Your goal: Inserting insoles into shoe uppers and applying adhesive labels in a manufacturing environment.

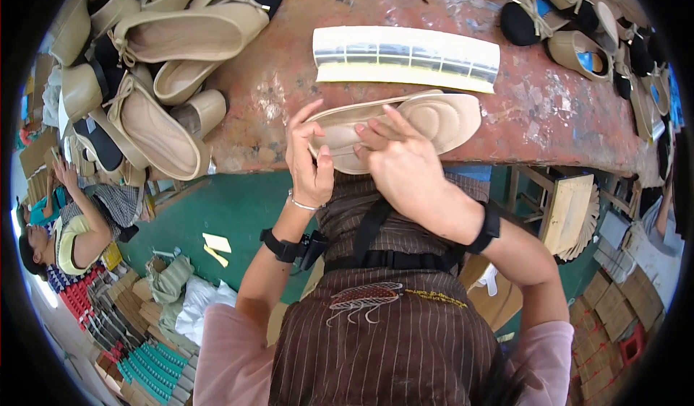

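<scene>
A beige padded insole (434, 117) lies at the near edge of the worn red table (549, 110). My left hand (309, 162) pinches its near end between thumb and fingers. My right hand (399, 162) rests on top of it, fingers spread and pressing on its middle. Just beyond the insole lies a long white sheet of sticker strips (406, 57) with grey bands.
A pile of beige flat shoes (155, 81) crowds the table's left side; more shoes with black and blue linings (578, 30) sit at the far right. Another person (69, 225) sits at lower left. Boxes and stacked insoles (571, 211) stand on the green floor.
</scene>
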